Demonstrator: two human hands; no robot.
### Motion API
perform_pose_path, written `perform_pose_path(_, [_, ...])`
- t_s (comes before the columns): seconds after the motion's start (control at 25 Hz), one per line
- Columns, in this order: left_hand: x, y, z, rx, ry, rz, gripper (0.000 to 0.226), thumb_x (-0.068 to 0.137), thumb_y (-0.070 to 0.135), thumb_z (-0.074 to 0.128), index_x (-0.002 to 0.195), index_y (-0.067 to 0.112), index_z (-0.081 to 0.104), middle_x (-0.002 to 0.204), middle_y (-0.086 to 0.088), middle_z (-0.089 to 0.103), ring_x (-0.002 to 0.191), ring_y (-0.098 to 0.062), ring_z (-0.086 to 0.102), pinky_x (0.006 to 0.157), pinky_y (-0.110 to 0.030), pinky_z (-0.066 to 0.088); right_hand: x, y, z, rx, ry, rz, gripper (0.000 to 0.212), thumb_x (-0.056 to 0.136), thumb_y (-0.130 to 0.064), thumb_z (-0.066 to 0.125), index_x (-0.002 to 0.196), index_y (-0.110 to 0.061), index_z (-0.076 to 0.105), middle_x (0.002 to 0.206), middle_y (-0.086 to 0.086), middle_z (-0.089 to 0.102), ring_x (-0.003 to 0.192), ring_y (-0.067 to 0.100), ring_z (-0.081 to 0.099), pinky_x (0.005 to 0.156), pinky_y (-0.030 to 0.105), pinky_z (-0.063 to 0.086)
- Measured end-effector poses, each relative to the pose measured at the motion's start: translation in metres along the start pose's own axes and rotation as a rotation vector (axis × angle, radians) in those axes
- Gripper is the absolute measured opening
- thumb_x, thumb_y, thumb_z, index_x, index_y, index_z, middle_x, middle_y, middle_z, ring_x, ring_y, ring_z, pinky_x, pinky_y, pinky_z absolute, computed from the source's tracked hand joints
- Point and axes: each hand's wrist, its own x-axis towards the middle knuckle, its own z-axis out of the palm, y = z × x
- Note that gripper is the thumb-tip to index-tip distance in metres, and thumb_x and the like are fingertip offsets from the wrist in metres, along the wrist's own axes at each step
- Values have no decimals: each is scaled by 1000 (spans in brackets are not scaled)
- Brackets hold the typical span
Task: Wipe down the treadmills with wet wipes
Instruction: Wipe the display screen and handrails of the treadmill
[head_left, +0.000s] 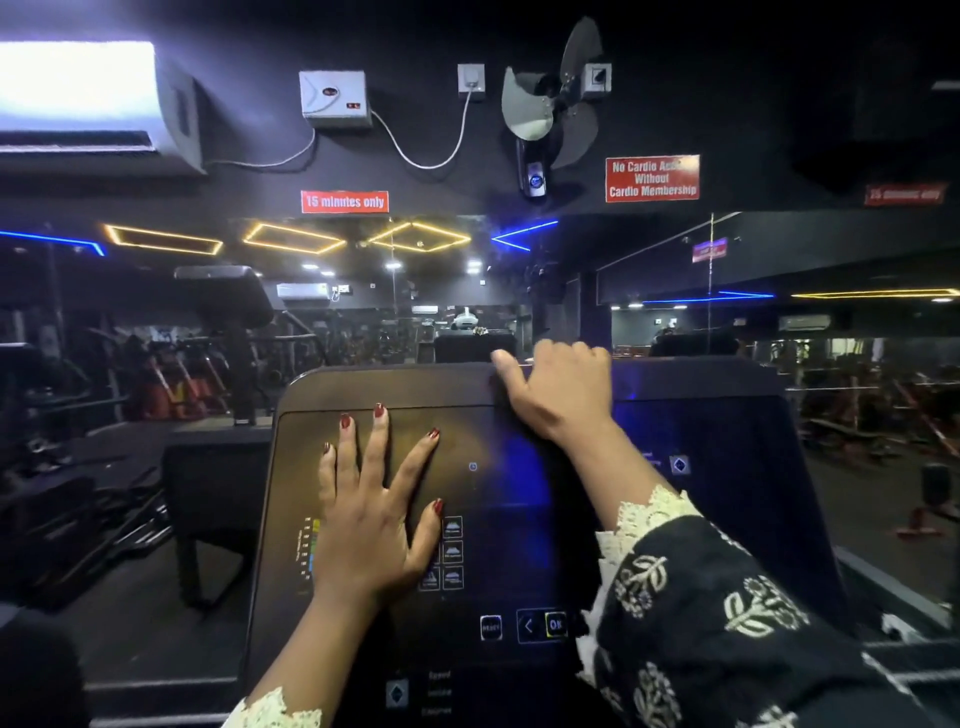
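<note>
A dark treadmill console (467, 395) fills the middle of the view, with a glossy screen (498, 467) and lit buttons (543, 625) lower down. My left hand (374, 499) lies flat on the left part of the screen, fingers spread and straight. My right hand (558, 387) reaches to the console's top edge; its fingers curl over that edge and the thumb points left. No wet wipe shows in either hand; anything under the right fingers is hidden behind the edge.
A second treadmill console (727, 431) stands to the right. A big mirror (363, 312) ahead reflects gym machines. On the wall above hang an air conditioner (98, 109), a fan (558, 98) and red signs (652, 178). Equipment stands on the left floor (104, 467).
</note>
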Motion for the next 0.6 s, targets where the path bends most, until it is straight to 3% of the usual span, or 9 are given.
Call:
perform_pose_path(0.16, [1, 1, 0, 0, 9, -17, 65, 82, 53, 43, 144, 35, 41, 159, -10, 20, 146, -38, 13, 114, -54, 16, -8, -16, 8, 141, 78, -195, 77, 82, -68, 7, 100, -16, 60, 101, 7, 64, 98, 30, 55, 88, 41, 32])
perform_pose_path(0.28, [0, 0, -1, -25, 11, -24, 65, 82, 53, 44, 145, 35, 40, 159, -7, 20, 147, -35, 13, 114, -53, 18, -24, 11, 23, 191, 156, -138, 67, 87, -61, 16, 115, -14, 56, 114, 9, 57, 113, 31, 47, 104, 42, 26])
perform_pose_path(0.36, [-1, -1, 0, -35, 15, -29, 65, 82, 51, 44, 145, 35, 39, 160, -6, 20, 147, -34, 12, 115, -53, 17, -42, 8, 27, 200, 137, -12, 79, 88, -62, 15, 142, -9, 36, 147, 18, 34, 140, 34, 20, 116, 43, 6])
perform_pose_path(0.44, [-2, -1, 0, -33, 13, -30, 64, 83, 50, 43, 145, 36, 38, 160, -6, 19, 147, -34, 12, 115, -52, 16, -61, -10, 30, 191, 70, -40, 91, 86, -68, 9, 152, -6, 4, 159, 17, -4, 146, 31, -11, 117, 42, -10])
perform_pose_path(0.52, [-2, -3, 1, -30, 14, -27, 64, 84, 50, 43, 146, 35, 38, 160, -6, 18, 147, -34, 12, 115, -52, 17, -69, -18, 32, 194, 38, -207, 94, 84, -72, 7, 151, -9, -8, 157, 13, -20, 144, 27, -22, 117, 42, -10])
perform_pose_path(0.6, [-2, -4, 1, -33, 16, -21, 64, 84, 49, 43, 146, 35, 38, 160, -6, 19, 147, -33, 12, 115, -53, 18, -66, -9, 30, 191, 39, -313, 92, 85, -72, 7, 153, -12, -5, 158, 9, -19, 145, 23, -21, 118, 41, -6])
